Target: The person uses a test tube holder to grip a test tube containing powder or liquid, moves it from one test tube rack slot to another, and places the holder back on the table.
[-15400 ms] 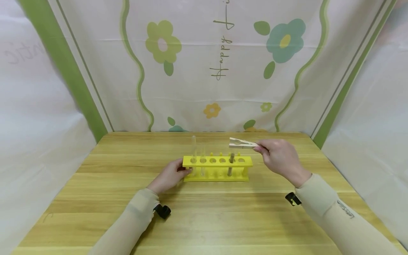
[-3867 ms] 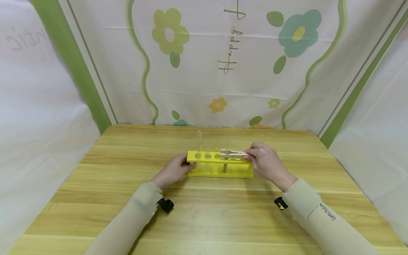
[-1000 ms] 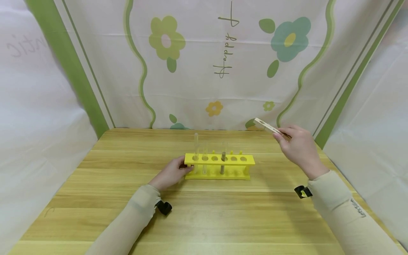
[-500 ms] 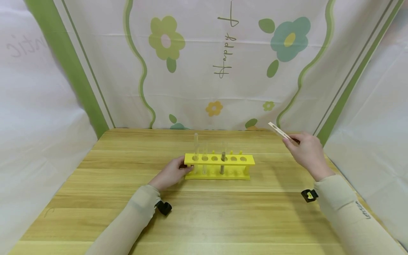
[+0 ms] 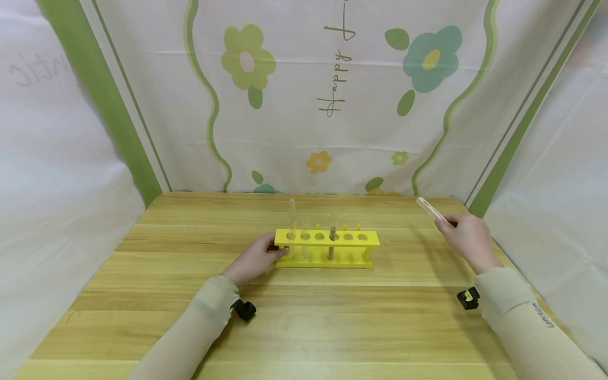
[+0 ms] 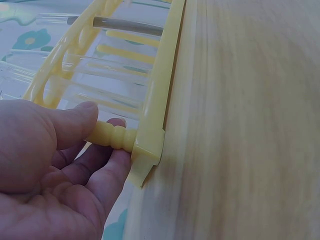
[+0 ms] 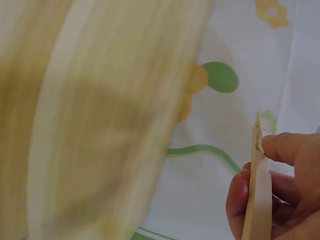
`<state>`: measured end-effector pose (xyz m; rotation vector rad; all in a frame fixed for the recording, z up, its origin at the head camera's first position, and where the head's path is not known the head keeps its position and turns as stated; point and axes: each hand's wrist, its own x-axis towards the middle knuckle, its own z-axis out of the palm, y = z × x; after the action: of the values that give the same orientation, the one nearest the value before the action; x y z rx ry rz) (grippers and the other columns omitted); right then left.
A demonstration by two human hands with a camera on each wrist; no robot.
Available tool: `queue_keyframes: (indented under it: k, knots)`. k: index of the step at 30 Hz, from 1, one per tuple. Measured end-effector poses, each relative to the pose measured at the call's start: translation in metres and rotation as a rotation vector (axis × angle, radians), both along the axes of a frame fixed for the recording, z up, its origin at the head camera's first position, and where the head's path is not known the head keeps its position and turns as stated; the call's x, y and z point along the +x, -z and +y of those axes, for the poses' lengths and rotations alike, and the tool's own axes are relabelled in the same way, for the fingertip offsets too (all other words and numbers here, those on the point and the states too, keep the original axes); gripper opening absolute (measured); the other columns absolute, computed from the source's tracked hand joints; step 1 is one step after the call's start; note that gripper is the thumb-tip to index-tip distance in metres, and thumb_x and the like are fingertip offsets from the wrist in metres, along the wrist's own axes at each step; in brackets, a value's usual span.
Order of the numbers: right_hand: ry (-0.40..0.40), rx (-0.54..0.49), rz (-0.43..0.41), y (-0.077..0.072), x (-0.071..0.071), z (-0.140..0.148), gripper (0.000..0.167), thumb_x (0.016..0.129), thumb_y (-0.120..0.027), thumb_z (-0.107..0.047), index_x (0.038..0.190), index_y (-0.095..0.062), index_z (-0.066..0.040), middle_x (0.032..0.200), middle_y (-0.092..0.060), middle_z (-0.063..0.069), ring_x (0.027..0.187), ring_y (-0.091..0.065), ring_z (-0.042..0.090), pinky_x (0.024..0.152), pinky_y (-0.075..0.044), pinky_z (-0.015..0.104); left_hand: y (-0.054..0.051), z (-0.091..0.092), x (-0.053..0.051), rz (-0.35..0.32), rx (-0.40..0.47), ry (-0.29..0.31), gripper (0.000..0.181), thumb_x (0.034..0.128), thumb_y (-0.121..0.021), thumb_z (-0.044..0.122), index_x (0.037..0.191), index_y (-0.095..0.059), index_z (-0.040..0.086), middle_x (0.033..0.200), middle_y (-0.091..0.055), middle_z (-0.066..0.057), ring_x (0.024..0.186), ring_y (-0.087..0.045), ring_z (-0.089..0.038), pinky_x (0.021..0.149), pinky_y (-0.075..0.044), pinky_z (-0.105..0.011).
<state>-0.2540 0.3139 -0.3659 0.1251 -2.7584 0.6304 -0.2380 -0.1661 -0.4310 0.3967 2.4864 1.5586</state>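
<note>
A yellow test tube rack (image 5: 328,238) stands on the table, three clear test tubes upright in it. Two of these, a taller test tube (image 5: 292,214) and a shorter test tube (image 5: 305,252), occupy its leftmost holes. Further right, past a bare hole, is the test tube with dark grey contents (image 5: 331,252). My left hand (image 5: 256,257) grips the rack's left post (image 6: 112,135), thumb and fingers around it. Raised over the table's right side, my right hand (image 5: 467,235) holds a wooden test tube clamp (image 5: 431,209). Nothing sits in the clamp's visible end.
The wooden table (image 5: 304,322) runs back to a white flowered curtain (image 5: 294,126). More white cloth hangs on the left and right sides. Yellow pegs (image 5: 358,227) stick up along the rack's back edge.
The dark-filled tube now stands one hole further left than at first. The clamp, around it about four seconds ago, has come off; my right hand has carried it right, lately lowering. Left hand stays.
</note>
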Motion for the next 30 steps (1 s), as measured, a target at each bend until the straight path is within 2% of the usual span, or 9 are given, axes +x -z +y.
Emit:
queue_keyframes:
  k: [5,10,19,23,26,30]
  knots:
    - [0.019,-0.015,-0.035,0.013,-0.002,0.012,0.037,0.100,-0.059,-0.026,0.104,-0.071,0.009,0.076,-0.068,0.011,0.057,-0.051,0.020,0.049,-0.039,0.034,0.001,0.000,0.000,0.000,-0.002,-0.003,0.026,0.0993,-0.063,0.017,0.125,-0.061,0.016,0.117,-0.064,-0.003,0.102,-0.058,-0.019,0.084,-0.049,-0.035]
    - [0.038,-0.011,-0.103,0.024,-0.002,0.022,0.036,0.099,-0.059,-0.026,0.102,-0.070,0.008,0.078,-0.067,0.010,0.063,-0.052,0.022,0.053,-0.040,0.034,0.000,0.000,0.000,-0.001,-0.005,-0.007,0.026,0.0993,-0.063,0.017,0.125,-0.061,0.017,0.117,-0.064,-0.002,0.101,-0.058,-0.019,0.084,-0.049,-0.035]
    - [0.056,0.014,-0.227,0.033,0.001,0.029,0.040,0.099,-0.055,-0.024,0.108,-0.065,0.013,0.077,-0.065,0.011,0.062,-0.054,0.023,0.050,-0.045,0.034,-0.002,0.000,0.001,-0.006,0.001,-0.001,0.026,0.0995,-0.062,0.016,0.125,-0.061,0.017,0.117,-0.064,-0.002,0.101,-0.058,-0.019,0.085,-0.049,-0.036]
    - [0.053,0.061,-0.259,0.035,-0.001,0.032,0.040,0.098,-0.053,-0.025,0.107,-0.066,0.012,0.072,-0.063,0.007,0.060,-0.054,0.022,0.051,-0.044,0.035,-0.002,0.000,0.001,-0.006,0.005,0.005,0.026,0.0996,-0.062,0.016,0.125,-0.061,0.016,0.117,-0.064,-0.003,0.100,-0.058,-0.020,0.084,-0.049,-0.035]
    - [0.044,0.121,-0.270,0.036,-0.003,0.033,0.038,0.095,-0.055,-0.024,0.101,-0.068,0.010,0.075,-0.067,0.011,0.064,-0.057,0.025,0.057,-0.045,0.039,-0.002,0.000,0.001,-0.007,0.008,0.008,0.025,0.0997,-0.062,0.016,0.124,-0.061,0.016,0.116,-0.064,-0.004,0.098,-0.057,-0.020,0.083,-0.048,-0.035]
    - [0.029,0.166,-0.326,0.035,-0.005,0.033,0.034,0.090,-0.059,-0.024,0.092,-0.070,0.008,0.079,-0.068,0.015,0.068,-0.058,0.028,0.061,-0.047,0.043,-0.002,0.000,0.002,-0.006,0.010,0.010,0.024,0.0998,-0.062,0.016,0.123,-0.061,0.016,0.116,-0.064,-0.004,0.098,-0.057,-0.021,0.083,-0.048,-0.036]
